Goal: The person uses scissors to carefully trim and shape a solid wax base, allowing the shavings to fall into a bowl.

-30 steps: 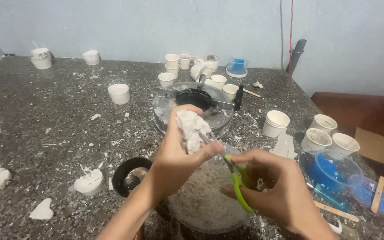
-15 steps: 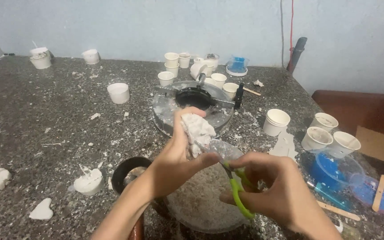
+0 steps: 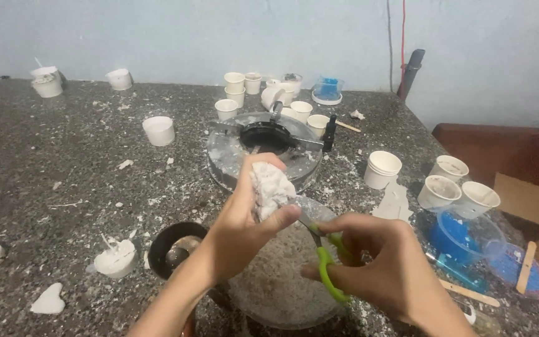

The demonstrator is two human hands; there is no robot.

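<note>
Gripped in the left hand (image 3: 244,215), a white plaster lump (image 3: 271,188) sits raised above the clear round bowl (image 3: 276,293) on the speckled table (image 3: 63,162). Her right hand (image 3: 382,271) clasps green-handled scissors (image 3: 325,265), blades touching the lump.

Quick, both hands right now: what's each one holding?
Left hand: closed around a white plaster lump.
Right hand: closed on green-handled scissors, blades pointing at the lump.

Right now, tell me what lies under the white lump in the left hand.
Under the white lump sits a round clear lid, dusty grey. Both hands, left hand and right hand, cover parts of it, so what lies beneath there is hidden.
</note>
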